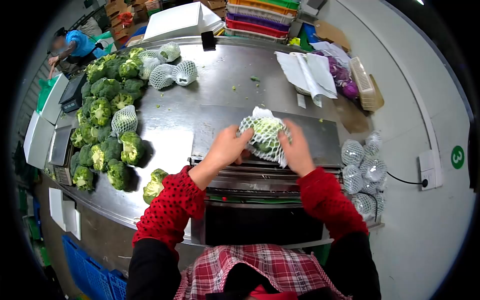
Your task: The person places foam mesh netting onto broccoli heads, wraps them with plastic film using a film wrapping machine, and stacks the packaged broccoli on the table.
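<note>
Both hands (227, 146) grip a netted vegetable (265, 134); broccoli (106, 89) crowds the left side of the worktop (220, 75), wrapped bundles (372, 170) the right, open room beyond.

A produce packing room, by the look of it: broccoli heads (100, 111), some in foam netting (185, 73), lie heaped on a steel worktop (225, 67), with stacked plastic crates (260, 21) and a white box (172, 22) beyond.

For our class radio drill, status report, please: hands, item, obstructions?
Left hand, right hand: both on netted broccoli. Mesh around it, green showing through. Broccoli pile off left; nothing visibly blocking.
</note>
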`<state>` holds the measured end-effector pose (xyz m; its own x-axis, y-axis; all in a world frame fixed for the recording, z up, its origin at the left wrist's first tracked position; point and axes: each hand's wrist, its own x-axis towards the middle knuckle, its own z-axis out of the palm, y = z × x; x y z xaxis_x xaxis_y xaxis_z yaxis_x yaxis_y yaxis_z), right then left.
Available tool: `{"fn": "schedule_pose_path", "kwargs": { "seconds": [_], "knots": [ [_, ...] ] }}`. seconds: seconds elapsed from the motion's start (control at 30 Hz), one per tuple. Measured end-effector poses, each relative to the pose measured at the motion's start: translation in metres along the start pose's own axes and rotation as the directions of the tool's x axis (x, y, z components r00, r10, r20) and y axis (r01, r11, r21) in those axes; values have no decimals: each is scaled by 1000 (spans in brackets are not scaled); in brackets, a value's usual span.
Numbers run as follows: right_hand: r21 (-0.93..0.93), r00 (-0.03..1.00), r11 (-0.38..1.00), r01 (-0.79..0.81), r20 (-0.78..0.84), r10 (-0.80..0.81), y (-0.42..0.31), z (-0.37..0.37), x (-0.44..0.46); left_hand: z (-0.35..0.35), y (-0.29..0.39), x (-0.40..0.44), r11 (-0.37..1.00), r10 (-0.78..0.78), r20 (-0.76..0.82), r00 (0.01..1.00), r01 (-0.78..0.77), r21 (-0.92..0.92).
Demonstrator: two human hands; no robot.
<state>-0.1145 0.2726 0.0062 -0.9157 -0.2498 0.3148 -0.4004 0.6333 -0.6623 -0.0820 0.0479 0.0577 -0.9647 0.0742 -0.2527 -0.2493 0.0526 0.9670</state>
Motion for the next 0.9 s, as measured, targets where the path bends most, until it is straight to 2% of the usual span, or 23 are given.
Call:
{"fn": "schedule_pose_path", "kwargs": {
  "seconds": [0.03, 0.1, 0.17, 0.2, 0.23, 0.27, 0.3, 0.37, 0.4, 0.47, 0.5, 0.57, 0.6, 0.63, 0.67, 0.7, 0.73, 0.77, 0.8, 0.83, 0.87, 0.9],
  "knots": [
    [191, 997, 980, -59, -40, 68, -5, -1, -12, 7, -3, -2, 998, -24, -27, 999, 26, 60],
    [78, 994, 997, 28, -111, -19, -2, -7, -12, 14, -13, -6, 991, -48, -45, 998, 54, 125],
    [233, 987, 966, -110, -91, 134, -2, -46, -25, -3, -27, -17, 905, 238, -169, 957, -155, 397],
    [154, 989, 986, -60, -127, 80, -4, -75, -38, -18, -34, -33, 761, 433, -198, 879, -239, 603],
    [32, 992, 992, -118, -44, 120, 21, -97, -59, -34, -42, -54, 563, 621, -176, 764, -278, 778],
    [-156, 970, 958, -241, -7, 243, 15, -116, -80, -49, -41, -75, 422, 464, -126, 877, -94, 902],
    [-399, 897, 842, -363, 94, 432, 28, -125, -97, -56, -40, -90, 229, 272, -132, 953, 69, 971],
    [-605, 852, 748, -273, 208, 480, 26, -118, -107, -46, -46, -95, 177, 212, -105, 972, 67, 982],
    [-549, 853, 790, -274, 241, 463, 19, -108, -101, -43, -49, -93, 124, 171, -82, 982, 61, 990],
    [-388, 866, 879, -278, 294, 404, 23, -87, -94, -41, -68, -79, 378, 217, -25, 976, -60, 924],
    [-339, 902, 903, -265, 245, 356, 28, -80, -99, -40, -74, -76, 495, 268, -14, 963, -125, 860],
    [22, 852, 927, -374, 403, 334, 34, -101, -113, -53, -65, -96, 717, 61, -22, 998, -29, 696],
    [112, 748, 809, -577, 470, 468, 12, -116, -124, -60, -49, -121, 833, -129, -2, 992, 110, 543],
    [180, 614, 637, -750, 550, 566, -19, -136, -134, -69, -43, -141, 902, -203, 78, 976, 155, 403],
    [276, 639, 617, -737, 583, 503, -47, -149, -135, -72, -25, -157, 957, -291, 164, 943, 285, 63],
    [370, 669, 591, -717, 605, 432, -69, -160, -129, -73, -1, -164, 983, -169, 135, 976, 176, -43],
    [514, 836, 687, -513, 479, 266, -85, -172, -110, -84, 14, -156, 980, 199, 97, 975, -196, -34],
    [619, 938, 728, -296, 333, 99, -93, -178, -86, -91, 30, -130, 935, 351, -22, 936, -352, -47],
    [752, 962, 602, -268, 239, 130, -92, -173, -55, -99, 45, -105, 867, 490, -140, 860, -498, -23],
    [859, 977, 472, -199, 137, 164, -88, -165, -17, -83, 71, -73, 904, 426, -352, 834, -407, 130],
    [706, 965, 672, -222, 62, 254, -69, -145, 25, -95, 51, -16, 780, 610, -325, 723, -473, 411],
    [509, 946, 820, -262, -34, 324, -34, -113, 51, -97, 30, 32, 254, 905, -84, 418, -372, 893]
  ]
}}
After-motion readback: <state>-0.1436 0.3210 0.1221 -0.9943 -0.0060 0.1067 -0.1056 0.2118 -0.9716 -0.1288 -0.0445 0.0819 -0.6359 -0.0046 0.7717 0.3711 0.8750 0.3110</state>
